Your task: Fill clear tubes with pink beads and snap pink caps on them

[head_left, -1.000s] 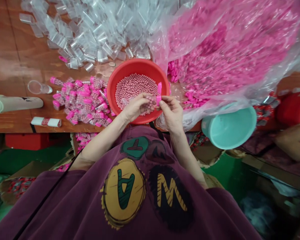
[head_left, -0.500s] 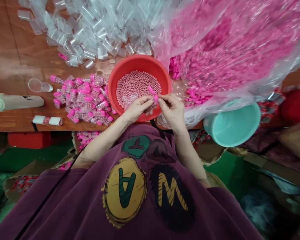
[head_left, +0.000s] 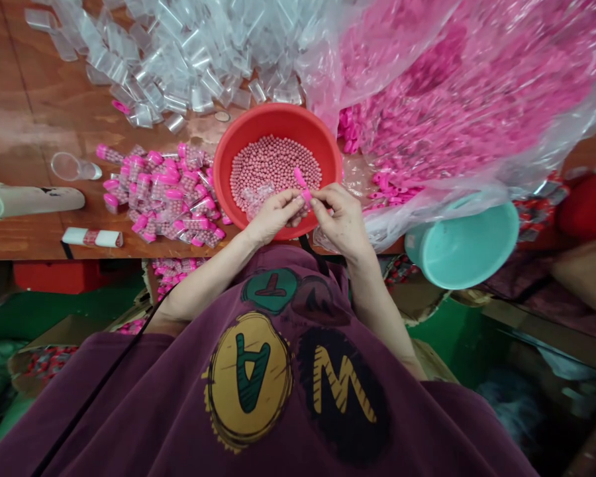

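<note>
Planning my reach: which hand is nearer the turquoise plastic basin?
Right hand: beside the turquoise plastic basin, with a gap. Left hand: farther off, beyond the right hand, over the red plastic bowl.

Looks like a small packing workshop to me, not a home: plywood workbench (head_left: 30,79) w/ heaps of clear plastic tubes (head_left: 179,59), bulk poly bag (head_left: 477,86) of pink plastic caps (head_left: 457,112), filled tubes (head_left: 163,199) in piles, cardboard boxes (head_left: 40,358) on green floor (head_left: 451,344).

Plywood workbench (head_left: 24,228) above green floor (head_left: 451,351).
</note>
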Motion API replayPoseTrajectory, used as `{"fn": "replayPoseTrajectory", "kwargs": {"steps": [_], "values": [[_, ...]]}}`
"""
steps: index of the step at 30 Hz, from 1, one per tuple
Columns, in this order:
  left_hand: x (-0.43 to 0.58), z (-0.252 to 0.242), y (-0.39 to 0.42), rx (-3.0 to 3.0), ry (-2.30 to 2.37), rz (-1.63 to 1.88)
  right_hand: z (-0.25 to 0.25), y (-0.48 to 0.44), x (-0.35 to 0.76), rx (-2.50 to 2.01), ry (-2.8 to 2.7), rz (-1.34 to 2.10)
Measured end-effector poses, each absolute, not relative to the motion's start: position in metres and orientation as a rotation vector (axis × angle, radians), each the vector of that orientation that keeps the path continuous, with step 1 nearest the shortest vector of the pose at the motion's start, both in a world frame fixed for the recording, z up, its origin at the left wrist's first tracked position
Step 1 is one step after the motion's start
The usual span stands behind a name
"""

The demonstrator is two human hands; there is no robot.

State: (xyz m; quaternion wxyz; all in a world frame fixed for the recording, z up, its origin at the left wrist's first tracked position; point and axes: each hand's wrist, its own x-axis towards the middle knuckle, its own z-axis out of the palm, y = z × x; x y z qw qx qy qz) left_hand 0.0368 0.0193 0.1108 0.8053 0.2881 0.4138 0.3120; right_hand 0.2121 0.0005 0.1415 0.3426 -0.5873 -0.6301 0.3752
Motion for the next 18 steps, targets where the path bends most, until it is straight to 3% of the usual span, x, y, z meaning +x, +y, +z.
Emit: {"fn": "replayPoseTrajectory", "kwargs": {"steps": [6,10,14,18], "values": [[0.03,0.113,0.021,0.868,0.892,0.691,0.155,0.0,0.221,-1.491,-1.681,1.136],[0.023,0.123,0.022,0.803,0.711,0.487,0.131,0.016,0.219,-1.59,-1.259,1.233],[0.021,0.13,0.022,0.736,0.496,0.18,0.105,0.046,0.203,-1.485,-0.971,1.604],[0.017,0.121,0.023,0.686,0.519,0.107,0.11,0.059,0.191,-1.262,-1.007,2.012]]}}
